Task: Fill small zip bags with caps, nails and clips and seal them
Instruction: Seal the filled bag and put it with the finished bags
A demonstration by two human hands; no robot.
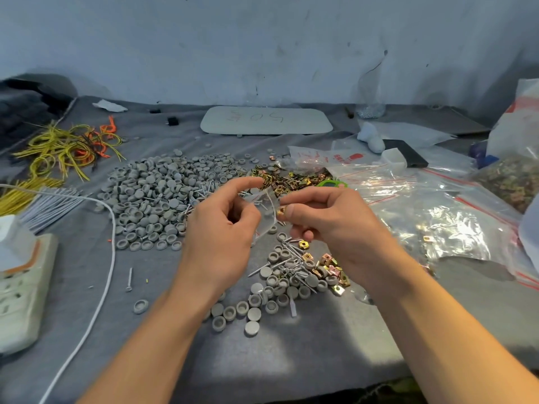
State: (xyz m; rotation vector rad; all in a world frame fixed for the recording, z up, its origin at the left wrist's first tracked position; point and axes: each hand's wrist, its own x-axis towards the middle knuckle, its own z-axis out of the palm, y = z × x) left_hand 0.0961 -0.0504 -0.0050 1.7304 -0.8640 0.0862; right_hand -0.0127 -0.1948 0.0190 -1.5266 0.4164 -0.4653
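Forearms (pixel 163 345) rise from the bottom edge; mid-frame our left hand (pixel 224 217) pinches the small zip bag (pixel 267 208) at its mouth, we reckon so our right hand (pixel 329 217), pinching a gold clip (pixel 281 210), can feed it.

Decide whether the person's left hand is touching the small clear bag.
Touching. The head view shows the left hand pinching the small clear bag at its edge, with no gap between fingers and plastic.
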